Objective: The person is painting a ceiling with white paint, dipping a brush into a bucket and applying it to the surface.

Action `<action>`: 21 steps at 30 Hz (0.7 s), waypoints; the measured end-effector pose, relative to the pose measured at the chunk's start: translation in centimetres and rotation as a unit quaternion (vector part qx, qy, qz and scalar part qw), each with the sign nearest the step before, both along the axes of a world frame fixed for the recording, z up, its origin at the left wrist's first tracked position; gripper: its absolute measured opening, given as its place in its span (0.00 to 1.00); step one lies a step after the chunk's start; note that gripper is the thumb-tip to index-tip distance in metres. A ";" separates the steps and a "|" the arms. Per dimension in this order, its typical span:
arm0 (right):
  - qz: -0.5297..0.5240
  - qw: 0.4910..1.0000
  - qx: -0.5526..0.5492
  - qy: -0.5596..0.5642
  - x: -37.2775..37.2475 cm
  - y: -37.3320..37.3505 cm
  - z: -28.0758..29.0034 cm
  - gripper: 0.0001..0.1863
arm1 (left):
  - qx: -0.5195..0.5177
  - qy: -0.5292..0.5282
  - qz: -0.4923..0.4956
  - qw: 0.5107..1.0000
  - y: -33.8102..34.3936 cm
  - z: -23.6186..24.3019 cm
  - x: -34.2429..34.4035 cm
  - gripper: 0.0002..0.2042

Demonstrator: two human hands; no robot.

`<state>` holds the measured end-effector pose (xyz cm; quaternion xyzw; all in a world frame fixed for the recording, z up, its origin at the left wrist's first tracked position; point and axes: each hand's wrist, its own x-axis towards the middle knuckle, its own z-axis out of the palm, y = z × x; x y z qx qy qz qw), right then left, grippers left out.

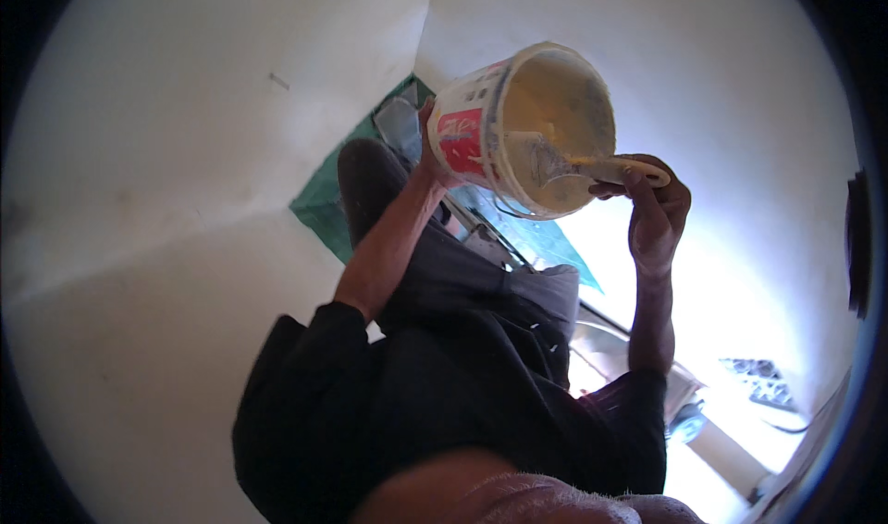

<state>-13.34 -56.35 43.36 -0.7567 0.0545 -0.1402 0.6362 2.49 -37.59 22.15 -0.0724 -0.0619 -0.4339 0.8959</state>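
Observation:
A white plastic bucket with a red label is tilted toward me, pale cream substance coating its inside. My left hand grips the bucket at its left side, with the fingers partly hidden behind it. My right hand is closed on the handle of a pale, flat-headed brush, whose head lies across the mouth of the bucket, against the cream-coated inside. My dark-clothed legs are below the bucket.
Plain off-white walls meet in a corner behind the bucket. A green surface with a narrow rail across it lies beyond my legs. A dark object is at the right edge, and a perforated metal-looking item sits at lower right.

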 end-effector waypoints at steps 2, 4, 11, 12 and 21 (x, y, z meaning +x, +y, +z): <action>-0.002 0.999 0.038 0.010 0.4 0.1 0.0 0.13 | 0.089 0.011 0.004 0.996 0.3 0.1 -0.1 0.47; -0.021 0.999 0.044 -0.016 0.7 -0.2 0.2 0.14 | 0.084 0.020 0.000 0.996 0.9 -0.9 0.1 0.47; -0.086 0.964 -0.218 -0.128 1.6 0.5 1.9 0.12 | 0.048 0.035 -0.014 0.998 0.6 -1.0 0.2 0.46; -0.089 0.952 -0.257 -0.139 1.7 0.6 2.1 0.11 | 0.035 0.038 -0.009 0.999 0.6 -1.0 0.3 0.45; -0.100 0.957 -0.226 -0.155 0.0 0.1 4.2 0.09 | 0.013 -0.048 0.030 0.998 1.9 1.2 0.8 0.47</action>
